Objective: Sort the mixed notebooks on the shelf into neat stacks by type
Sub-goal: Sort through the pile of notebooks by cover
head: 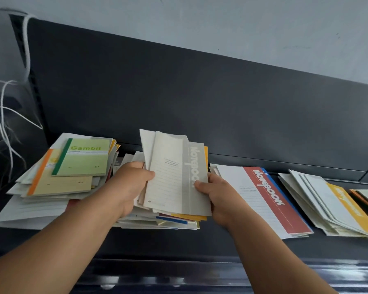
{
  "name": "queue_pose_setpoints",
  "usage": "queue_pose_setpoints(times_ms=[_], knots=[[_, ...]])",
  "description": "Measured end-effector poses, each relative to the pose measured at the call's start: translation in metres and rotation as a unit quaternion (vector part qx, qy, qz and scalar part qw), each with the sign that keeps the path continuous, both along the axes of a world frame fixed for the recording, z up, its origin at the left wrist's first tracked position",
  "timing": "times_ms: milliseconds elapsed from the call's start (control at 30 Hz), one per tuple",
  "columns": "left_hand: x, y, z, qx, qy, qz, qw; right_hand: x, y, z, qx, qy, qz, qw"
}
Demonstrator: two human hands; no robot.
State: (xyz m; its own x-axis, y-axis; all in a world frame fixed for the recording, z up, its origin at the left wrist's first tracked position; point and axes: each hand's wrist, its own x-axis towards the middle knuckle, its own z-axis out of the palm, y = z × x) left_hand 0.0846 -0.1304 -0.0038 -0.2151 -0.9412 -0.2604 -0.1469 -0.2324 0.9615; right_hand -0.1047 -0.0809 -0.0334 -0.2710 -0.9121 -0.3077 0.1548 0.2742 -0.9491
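While both hands grip it, the grey notebook (pixel 176 177) sits between them.

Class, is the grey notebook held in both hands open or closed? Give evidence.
Closed. The grey notebook shows its front cover, printed band included; the left hand and right hand grip its edges.

L hand (pixel 130 183) & R hand (pixel 218 195) in pinch grip, arms fwd

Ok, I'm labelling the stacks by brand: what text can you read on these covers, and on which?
"Gambit": green notebook.
"Notebook": grey notebook, in left hand and right hand.
"A5": its lower corner.
"Notebook": red-band notebook.
Yellow-band notebook: word blurred.
Small print on covers: too small.
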Motion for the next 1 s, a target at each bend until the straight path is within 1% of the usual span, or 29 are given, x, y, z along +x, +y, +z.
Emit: queue_pose_setpoints(times_ms=[100,133,200,333,400,467,567,700,833,1000], knots=[[0.002,-0.001,-0.002,-0.042,-0.009,0.013,0.999,0.001,-0.001,-0.003,-0.004,0.078,0.011,0.997],[0.003,-0.001,-0.001,-0.050,-0.006,0.019,0.999,0.001,0.000,-0.003,-0.013,0.092,0.007,0.996],[0.002,-0.001,0.000,-0.066,0.017,0.027,0.997,0.001,0.002,-0.001,-0.036,0.074,-0.009,0.997],[-0.014,0.006,0.010,-0.068,0.095,0.037,0.992,-0.010,0.009,0.008,-0.067,-0.021,-0.072,0.995],[-0.027,0.012,0.013,-0.050,0.142,0.027,0.988,-0.022,0.015,0.012,-0.064,-0.030,-0.102,0.992],[-0.039,0.016,0.016,-0.023,0.168,0.010,0.985,-0.037,0.021,0.015,-0.055,-0.028,-0.118,0.991],[-0.060,0.020,0.018,-0.006,0.165,-0.018,0.986,-0.064,0.031,0.013,-0.051,-0.034,-0.132,0.989],[-0.102,0.030,0.019,-0.021,0.170,-0.055,0.984,-0.107,0.045,0.009,-0.063,-0.048,-0.137,0.987],[-0.161,0.041,0.017,-0.038,0.179,-0.036,0.982,-0.159,0.061,0.008,-0.075,-0.048,-0.122,0.988],[-0.255,0.061,0.010,-0.020,0.203,-0.002,0.979,-0.252,0.082,0.006,-0.049,-0.028,-0.131,0.990]])
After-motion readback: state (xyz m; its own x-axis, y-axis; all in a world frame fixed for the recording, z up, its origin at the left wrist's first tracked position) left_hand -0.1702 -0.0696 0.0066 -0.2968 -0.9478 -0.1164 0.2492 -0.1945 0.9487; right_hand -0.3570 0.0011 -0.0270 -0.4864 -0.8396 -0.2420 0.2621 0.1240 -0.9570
